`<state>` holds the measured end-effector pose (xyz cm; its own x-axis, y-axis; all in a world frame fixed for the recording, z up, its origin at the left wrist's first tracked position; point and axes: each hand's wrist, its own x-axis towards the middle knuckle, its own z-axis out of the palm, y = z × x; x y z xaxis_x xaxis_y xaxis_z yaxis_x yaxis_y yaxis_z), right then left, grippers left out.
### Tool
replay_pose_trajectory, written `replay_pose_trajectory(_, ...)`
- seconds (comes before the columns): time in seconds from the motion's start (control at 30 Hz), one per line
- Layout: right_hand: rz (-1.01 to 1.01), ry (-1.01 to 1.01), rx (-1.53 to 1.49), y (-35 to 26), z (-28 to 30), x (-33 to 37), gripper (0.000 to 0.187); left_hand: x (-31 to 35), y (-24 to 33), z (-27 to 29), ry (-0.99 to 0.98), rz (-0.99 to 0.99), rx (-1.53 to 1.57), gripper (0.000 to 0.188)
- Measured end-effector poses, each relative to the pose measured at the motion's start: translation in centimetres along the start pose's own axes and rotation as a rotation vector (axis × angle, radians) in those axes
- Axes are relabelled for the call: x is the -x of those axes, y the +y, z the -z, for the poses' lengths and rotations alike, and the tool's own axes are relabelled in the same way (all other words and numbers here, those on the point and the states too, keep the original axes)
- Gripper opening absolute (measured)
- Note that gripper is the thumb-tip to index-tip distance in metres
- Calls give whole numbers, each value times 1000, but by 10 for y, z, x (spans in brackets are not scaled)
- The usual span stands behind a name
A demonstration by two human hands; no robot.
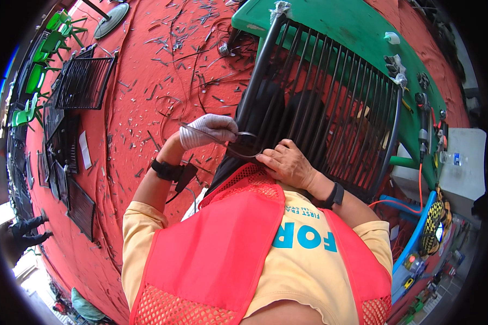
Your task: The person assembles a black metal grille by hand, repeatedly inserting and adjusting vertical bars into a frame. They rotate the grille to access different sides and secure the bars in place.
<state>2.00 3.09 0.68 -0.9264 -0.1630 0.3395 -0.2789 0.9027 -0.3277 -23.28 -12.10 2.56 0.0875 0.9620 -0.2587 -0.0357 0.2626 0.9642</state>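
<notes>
A black slatted frame [331, 86] leans from my lap against a green table, its thick rail [258, 81] on the left side. My left hand [209, 131], in a pale knit glove, is closed near the lower end of that rail. A thin dark flexible strip [218, 142] passes through its fingers and curves into a loop. My bare right hand [288, 161] is at the frame's near end, its thumb and fingertips pinched on the strip where the loop ends. Part of the loop blends into the dark trousers behind it.
The green table [371, 24] carries a power tool [423, 122] with an orange cord. Dark offcuts litter the red floor covering [146, 59]. More black slatted panels [81, 81] and green chairs [36, 78] stand at the left. A white surface [463, 176] holds a bottle at the right.
</notes>
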Motion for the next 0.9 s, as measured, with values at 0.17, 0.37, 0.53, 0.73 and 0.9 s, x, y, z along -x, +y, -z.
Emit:
replay_pose_trajectory(0.17,-85,-40,119,-2,7,6,44,-18,11,-11,8,-8,-191,11)
replay_pose_trajectory(0.37,-541,145,270,-33,-1,26,79,-24,7,-29,110,21,-345,11)
replay_pose_trajectory(0.53,-581,214,285,-33,2,37,62,-31,14,-42,154,-44,-417,12)
replay_pose_trajectory(0.73,-571,181,219,-12,24,45,50,-47,17,-57,273,-117,-406,9)
replay_pose_trajectory(0.9,-599,151,205,-9,25,45,46,-50,11,-65,388,24,-81,9)
